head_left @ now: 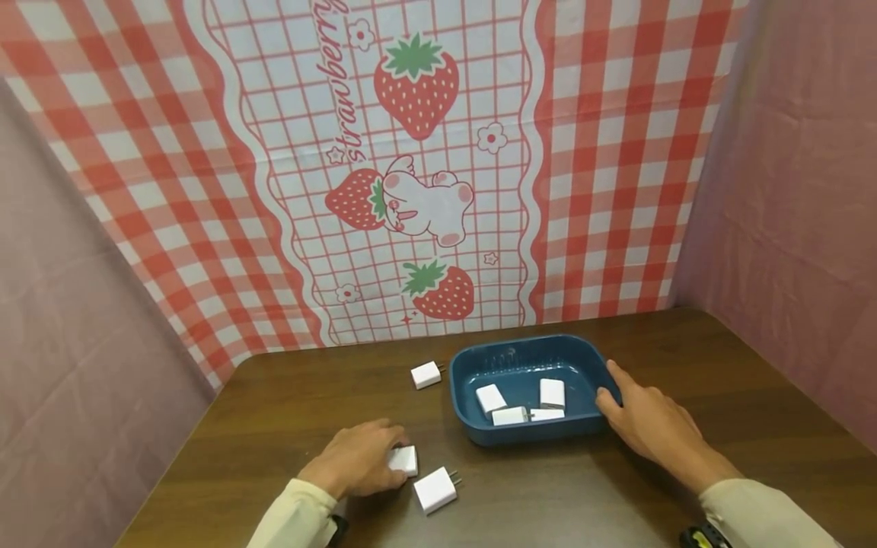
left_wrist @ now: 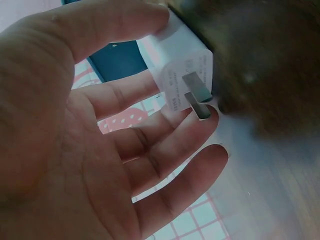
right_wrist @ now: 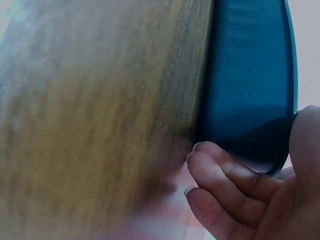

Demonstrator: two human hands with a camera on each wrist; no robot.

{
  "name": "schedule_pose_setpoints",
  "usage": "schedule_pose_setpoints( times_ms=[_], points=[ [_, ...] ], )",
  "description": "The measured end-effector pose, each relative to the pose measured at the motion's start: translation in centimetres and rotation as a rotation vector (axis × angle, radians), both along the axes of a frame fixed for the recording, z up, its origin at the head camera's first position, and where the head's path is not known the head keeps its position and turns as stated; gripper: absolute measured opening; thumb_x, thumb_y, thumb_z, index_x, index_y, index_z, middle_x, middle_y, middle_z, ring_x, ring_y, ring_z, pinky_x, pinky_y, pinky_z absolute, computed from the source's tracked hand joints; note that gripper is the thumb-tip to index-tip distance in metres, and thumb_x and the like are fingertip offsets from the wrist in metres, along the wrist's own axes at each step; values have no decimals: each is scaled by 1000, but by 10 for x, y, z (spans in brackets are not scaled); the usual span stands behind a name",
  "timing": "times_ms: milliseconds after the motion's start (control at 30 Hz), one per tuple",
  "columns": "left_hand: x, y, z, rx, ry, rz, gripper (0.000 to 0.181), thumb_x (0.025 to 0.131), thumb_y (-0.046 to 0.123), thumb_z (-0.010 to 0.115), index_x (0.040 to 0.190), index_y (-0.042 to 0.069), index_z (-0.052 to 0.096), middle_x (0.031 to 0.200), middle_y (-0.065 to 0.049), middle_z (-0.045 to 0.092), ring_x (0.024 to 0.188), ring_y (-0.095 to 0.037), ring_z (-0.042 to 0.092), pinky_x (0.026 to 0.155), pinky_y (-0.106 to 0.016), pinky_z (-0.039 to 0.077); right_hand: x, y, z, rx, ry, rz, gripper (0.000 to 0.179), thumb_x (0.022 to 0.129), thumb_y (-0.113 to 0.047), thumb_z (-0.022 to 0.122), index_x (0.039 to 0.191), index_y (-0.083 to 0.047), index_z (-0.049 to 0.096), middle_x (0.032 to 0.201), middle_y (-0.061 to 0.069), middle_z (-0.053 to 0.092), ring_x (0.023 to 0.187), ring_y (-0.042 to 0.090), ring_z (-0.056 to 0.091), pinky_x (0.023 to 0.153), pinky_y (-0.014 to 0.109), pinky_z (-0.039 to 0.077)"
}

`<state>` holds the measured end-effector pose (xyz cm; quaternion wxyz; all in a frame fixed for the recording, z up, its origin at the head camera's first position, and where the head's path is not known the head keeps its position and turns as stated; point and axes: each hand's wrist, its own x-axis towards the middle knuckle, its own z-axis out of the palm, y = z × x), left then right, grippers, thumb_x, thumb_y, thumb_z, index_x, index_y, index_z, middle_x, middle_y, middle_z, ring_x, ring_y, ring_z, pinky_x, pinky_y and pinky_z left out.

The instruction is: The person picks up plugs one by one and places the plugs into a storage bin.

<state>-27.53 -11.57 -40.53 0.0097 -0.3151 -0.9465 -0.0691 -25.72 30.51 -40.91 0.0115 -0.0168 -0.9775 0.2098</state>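
My left hand [head_left: 359, 459], lower left of the head view, pinches a white charger [head_left: 403, 460] between thumb and fingers [left_wrist: 165, 145], prongs poking past my fingertips, so I should hold it by its flat sides and lift it straight off the table [head_left: 685, 350]. My right hand [head_left: 644, 418] curls its fingers round the right rim of the blue tray [head_left: 462, 380] at lower centre, steadying it. Four chargers already lie inside, so I'd aim for the bare upper part.
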Motion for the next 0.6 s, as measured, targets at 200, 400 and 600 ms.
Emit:
schedule_pose_setpoints(
  times_ms=[200,400,600],
  points=[
    [1,3,3,-21,22,2,41,71,34,83,107,19,70,91,5,57,74,-12,55,55,-32,41,-1,1,1,1,-4,0,76,103,-49,41,158,-3,18,97,25,66,71,27,53,63,50,44],
    [1,4,5,-49,30,27,39,74,38,81,105,15,70,89,3,58,73,-14,56,56,-34,43,-1,0,0,1,12,9,74,103,-48,42,157,-2,22,104,28,66,71,27,54,63,50,44],
    [-3,7,4,-40,56,29,39,79,40,76,107,14,68,90,2,62,74,-16,59,58,-38,46,-2,1,0,4,7,1,75,102,-49,42,158,-2,21,111,31,64,72,27,54,63,50,44]
  ],
)
